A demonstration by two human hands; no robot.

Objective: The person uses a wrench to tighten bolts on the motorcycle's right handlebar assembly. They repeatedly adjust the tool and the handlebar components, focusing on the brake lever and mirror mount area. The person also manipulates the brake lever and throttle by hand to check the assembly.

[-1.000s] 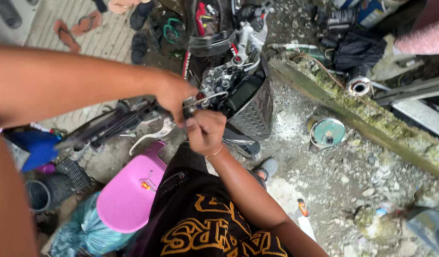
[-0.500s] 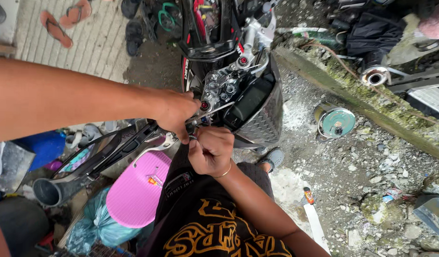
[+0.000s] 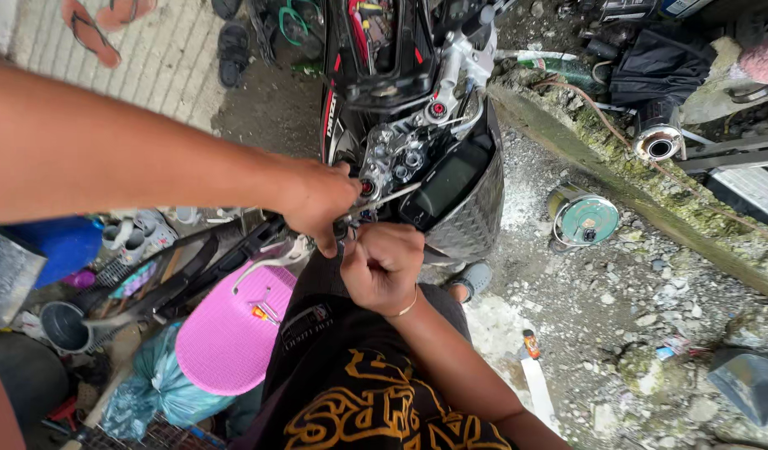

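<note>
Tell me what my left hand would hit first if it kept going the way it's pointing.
Probably the motorcycle's handlebar clamp area. The left hand points rightward and sits right beside it, near the thin metal lever. Depth is hard to judge from above, so it may already be touching.

L hand (image 3: 317,200) + R hand (image 3: 384,267) pinching at motorcycle handlebar (image 3: 417,150).

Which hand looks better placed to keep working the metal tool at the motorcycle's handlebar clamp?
Probably the left hand: its fingers sit at the thin metal tool by the clamp. The right hand is fisted lower, nearer the body.
</note>
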